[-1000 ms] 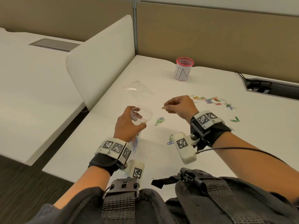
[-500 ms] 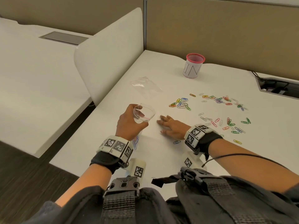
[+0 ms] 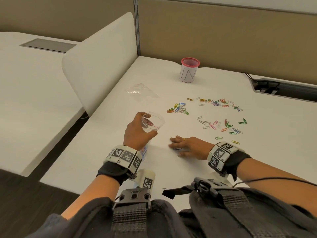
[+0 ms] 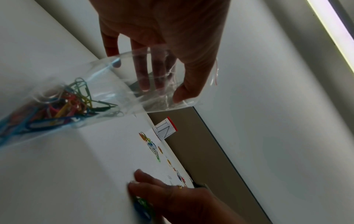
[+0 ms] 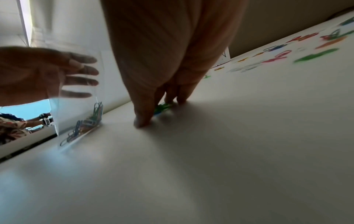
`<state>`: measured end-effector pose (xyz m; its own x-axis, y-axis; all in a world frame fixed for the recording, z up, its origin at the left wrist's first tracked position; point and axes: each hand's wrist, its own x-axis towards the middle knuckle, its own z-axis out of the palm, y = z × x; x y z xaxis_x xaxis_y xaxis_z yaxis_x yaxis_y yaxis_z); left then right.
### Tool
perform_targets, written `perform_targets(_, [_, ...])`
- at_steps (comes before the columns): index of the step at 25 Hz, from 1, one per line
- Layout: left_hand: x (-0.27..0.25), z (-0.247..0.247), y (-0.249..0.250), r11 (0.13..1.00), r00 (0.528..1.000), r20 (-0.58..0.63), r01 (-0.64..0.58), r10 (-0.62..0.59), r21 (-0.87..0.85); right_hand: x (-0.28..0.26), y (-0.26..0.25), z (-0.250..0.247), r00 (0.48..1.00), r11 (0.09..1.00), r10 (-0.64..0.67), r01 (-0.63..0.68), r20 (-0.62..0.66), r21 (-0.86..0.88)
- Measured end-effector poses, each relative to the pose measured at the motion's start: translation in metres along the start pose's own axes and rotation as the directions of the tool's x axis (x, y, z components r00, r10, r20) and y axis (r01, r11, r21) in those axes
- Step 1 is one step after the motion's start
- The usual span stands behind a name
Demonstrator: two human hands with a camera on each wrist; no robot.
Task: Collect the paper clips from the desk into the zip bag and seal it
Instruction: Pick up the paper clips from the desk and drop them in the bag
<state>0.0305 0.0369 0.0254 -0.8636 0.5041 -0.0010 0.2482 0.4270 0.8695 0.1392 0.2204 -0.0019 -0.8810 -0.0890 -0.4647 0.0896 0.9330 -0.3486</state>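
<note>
My left hand point(image 3: 145, 126) holds a clear zip bag point(image 3: 154, 122) upright with its mouth open, thumb outside and fingers seen through the plastic. Several coloured paper clips point(image 4: 72, 103) lie at the bag's bottom, which rests on the white desk point(image 3: 171, 169). To the right of the bag, my right hand point(image 3: 175, 147) lies palm down on the desk. Its straight fingertips point(image 5: 180, 100) and thumb press around green and blue clips point(image 5: 162, 107). Many loose clips point(image 3: 219, 121) are scattered beyond my right hand.
A red-rimmed mesh cup point(image 3: 188, 71) marked IN stands at the back. A second clear bag point(image 3: 139, 91) lies flat near the white divider point(image 3: 103, 57). A cable slot point(image 3: 283, 88) is at the back right. Another person point(image 5: 11, 125) shows far left.
My right hand has dropped from beside the bag's mouth, where it pinched a clip, onto the desk and now presses on clips there. My left hand has kept the bag in place.
</note>
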Motion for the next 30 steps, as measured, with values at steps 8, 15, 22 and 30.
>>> perform_targets(8, [-0.005, 0.017, 0.012, 0.999, 0.998, 0.057, -0.039, 0.038, 0.015, -0.005, 0.001, 0.012, 0.965, 0.999, 0.001, -0.015, -0.261, -0.051])
perform_targets(15, [-0.006, 0.021, 0.016, 0.999, 0.997, 0.069, -0.035, 0.034, 0.019, -0.006, -0.002, 0.004, 0.945, 0.984, 0.040, -0.093, -0.325, -0.149])
perform_targets(22, [-0.009, 0.021, 0.016, 0.999, 0.997, 0.079, -0.028, 0.027, 0.017, -0.018, 0.019, -0.020, 0.794, 0.878, 0.438, -0.279, -0.421, 0.388])
perform_targets(30, [-0.011, 0.029, 0.020, 0.998, 0.992, 0.110, -0.063, 0.060, 0.023, -0.020, -0.042, -0.070, 0.742, 0.503, 0.375, 0.341, -0.556, 0.794])
